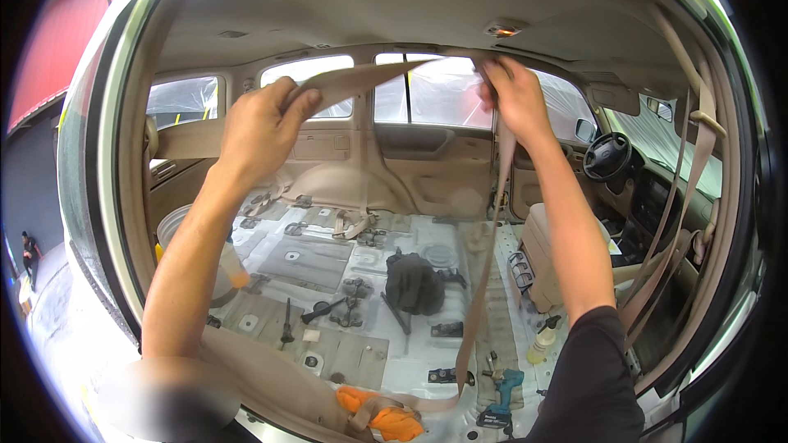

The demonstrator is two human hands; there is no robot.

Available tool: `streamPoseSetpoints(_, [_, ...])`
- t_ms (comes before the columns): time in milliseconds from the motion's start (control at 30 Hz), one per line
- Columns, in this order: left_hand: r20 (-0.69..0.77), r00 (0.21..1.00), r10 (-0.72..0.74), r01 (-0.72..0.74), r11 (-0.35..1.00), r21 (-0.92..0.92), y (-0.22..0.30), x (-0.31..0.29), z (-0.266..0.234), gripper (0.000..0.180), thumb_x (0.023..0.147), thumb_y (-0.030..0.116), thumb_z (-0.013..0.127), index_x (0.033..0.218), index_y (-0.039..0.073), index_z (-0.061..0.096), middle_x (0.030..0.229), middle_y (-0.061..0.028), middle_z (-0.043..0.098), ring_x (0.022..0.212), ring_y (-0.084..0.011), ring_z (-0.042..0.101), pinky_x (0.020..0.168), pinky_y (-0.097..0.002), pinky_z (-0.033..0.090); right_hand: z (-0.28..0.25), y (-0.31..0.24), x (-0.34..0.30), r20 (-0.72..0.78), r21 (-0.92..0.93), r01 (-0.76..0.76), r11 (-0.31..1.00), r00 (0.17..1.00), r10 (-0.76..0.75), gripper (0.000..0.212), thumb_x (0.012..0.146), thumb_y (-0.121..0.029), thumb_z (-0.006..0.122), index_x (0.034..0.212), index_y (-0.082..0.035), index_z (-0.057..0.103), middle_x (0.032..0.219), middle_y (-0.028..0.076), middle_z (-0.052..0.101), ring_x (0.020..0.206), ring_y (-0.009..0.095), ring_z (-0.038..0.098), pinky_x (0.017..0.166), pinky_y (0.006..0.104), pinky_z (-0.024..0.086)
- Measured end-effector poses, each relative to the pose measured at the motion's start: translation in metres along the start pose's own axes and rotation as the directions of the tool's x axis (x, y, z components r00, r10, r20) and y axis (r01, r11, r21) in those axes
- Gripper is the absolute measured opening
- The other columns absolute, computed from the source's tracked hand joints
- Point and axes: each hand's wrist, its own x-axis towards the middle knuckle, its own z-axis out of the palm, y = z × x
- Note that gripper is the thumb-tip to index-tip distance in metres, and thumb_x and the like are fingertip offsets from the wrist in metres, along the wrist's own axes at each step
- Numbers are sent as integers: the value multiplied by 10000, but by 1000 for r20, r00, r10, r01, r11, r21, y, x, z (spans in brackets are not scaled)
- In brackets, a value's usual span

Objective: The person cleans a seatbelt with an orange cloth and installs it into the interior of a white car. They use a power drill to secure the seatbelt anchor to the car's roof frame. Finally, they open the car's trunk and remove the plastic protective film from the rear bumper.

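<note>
A beige seat belt point(369, 79) runs between my two raised hands inside a stripped car cabin. My left hand point(264, 125) is closed around the strap, thumb on top, and the webbing continues left to the door pillar. At the upper middle, my right hand point(517, 100) pinches the same belt near the far window. From there the strap hangs down past my right forearm to the bare floor. Its lower end curves left near an orange cloth point(382, 414) at the near sill.
On the floor point(304, 256) lie a dark cloth-like bundle point(413, 283), several hand tools and brackets. Near the right are a teal cordless drill point(505, 394) and a spray bottle point(542, 343). A bucket point(174, 226) stands left. Other belts point(698, 148) hang by the right pillar.
</note>
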Motion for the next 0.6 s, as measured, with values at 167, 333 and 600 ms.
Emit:
streamPoseSetpoints(167, [-82,997,-14,7,997,-80,5,7,7,425,952,379,569,794,-15,555,584,-95,487,573,-164,432,547,-330,380,43,-40,50,13,-10,234,972,972,-233,382,973,-334,502,1113,-2,629,947,68,646,761,156,579,652,318,487])
streamPoseSetpoints(333, [-337,938,-86,-55,920,-387,4,22,-4,438,983,387,508,876,-31,585,637,-88,580,630,-153,516,612,-316,419,89,-81,62,119,358,33,933,990,-80,368,962,-317,519,1066,9,655,1003,83,660,808,186,606,697,360,505])
streamPoseSetpoints(600, [-75,994,-82,52,943,-329,23,40,-4,563,894,523,573,935,-36,625,734,-107,625,690,-170,559,691,-311,461,129,-121,80,108,735,-110,669,993,45,301,854,-71,593,1114,77,559,1115,221,597,934,339,622,783,529,520])
